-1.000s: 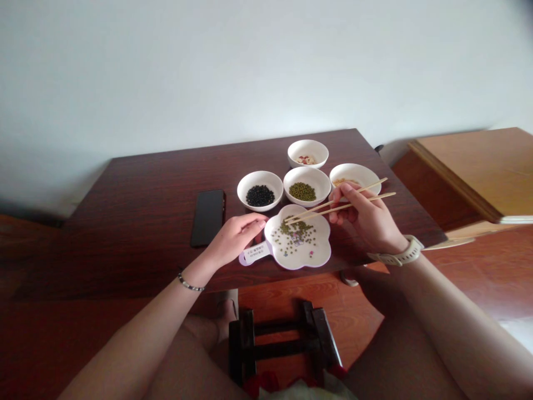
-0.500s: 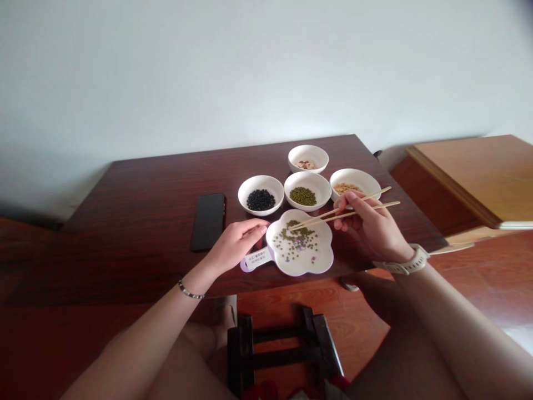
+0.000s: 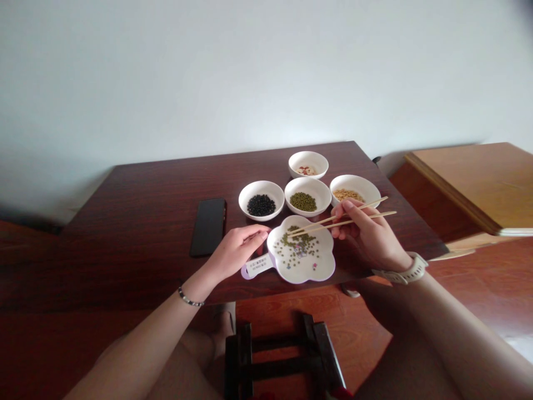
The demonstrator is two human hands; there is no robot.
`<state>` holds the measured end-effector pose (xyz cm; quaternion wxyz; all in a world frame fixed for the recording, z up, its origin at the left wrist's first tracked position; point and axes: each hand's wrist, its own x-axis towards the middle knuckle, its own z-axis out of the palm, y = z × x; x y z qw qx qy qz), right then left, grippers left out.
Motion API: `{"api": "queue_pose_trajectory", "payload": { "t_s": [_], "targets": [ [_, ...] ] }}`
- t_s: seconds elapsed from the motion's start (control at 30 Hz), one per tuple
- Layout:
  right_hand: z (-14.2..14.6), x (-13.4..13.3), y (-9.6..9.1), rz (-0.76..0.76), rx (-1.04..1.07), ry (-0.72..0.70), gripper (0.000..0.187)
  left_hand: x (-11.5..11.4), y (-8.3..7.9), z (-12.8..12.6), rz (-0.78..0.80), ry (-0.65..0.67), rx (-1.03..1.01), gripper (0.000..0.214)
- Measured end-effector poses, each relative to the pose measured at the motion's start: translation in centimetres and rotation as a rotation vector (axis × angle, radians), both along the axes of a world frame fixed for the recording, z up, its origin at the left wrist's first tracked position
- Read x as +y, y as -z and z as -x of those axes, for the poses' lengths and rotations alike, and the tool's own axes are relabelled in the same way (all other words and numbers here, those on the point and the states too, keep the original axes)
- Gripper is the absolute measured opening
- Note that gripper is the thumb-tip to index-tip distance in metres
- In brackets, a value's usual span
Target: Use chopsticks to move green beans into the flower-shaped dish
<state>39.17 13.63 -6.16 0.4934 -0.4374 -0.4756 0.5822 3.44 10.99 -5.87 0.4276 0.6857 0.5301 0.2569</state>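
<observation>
A white flower-shaped plate (image 3: 305, 272) with a lilac rim and a labelled handle (image 3: 258, 265) lies near the table's front edge. Small green beans (image 3: 303, 240) are scattered over its printed bottom, thickest toward the back. My left hand (image 3: 244, 247) rests at its left side, fingers stretched out, tips at the rim. In my right hand (image 3: 366, 230) is a pair of wooden chopsticks (image 3: 320, 224), held from the right, their tips down among the green beans. Whether a bean sits between the tips is too small to tell.
Behind the plate stand white bowls of black beans (image 3: 261, 205), green beans (image 3: 303, 201), yellowish beans (image 3: 348, 194) and reddish-white pieces (image 3: 306, 170). A dark phone (image 3: 208, 228) lies left on the brown table (image 3: 137, 222). A black stool (image 3: 283, 355) stands below; a wooden cabinet (image 3: 466, 183) is at right.
The whole scene sits slightly lower in view. The chopstick tips have shifted a little left within the green beans. My left hand keeps its place at the plate's rim.
</observation>
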Motion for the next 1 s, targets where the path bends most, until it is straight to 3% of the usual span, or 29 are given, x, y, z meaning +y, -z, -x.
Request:
{"api": "queue_pose_trajectory", "payload": {
  "t_s": [1.0],
  "targets": [
    [0.16, -0.43, -0.48, 0.023, 0.02, 0.009, 0.049, -0.35, -0.7, -0.34, 0.009, -0.025, 0.035, 0.054]
  ]
}}
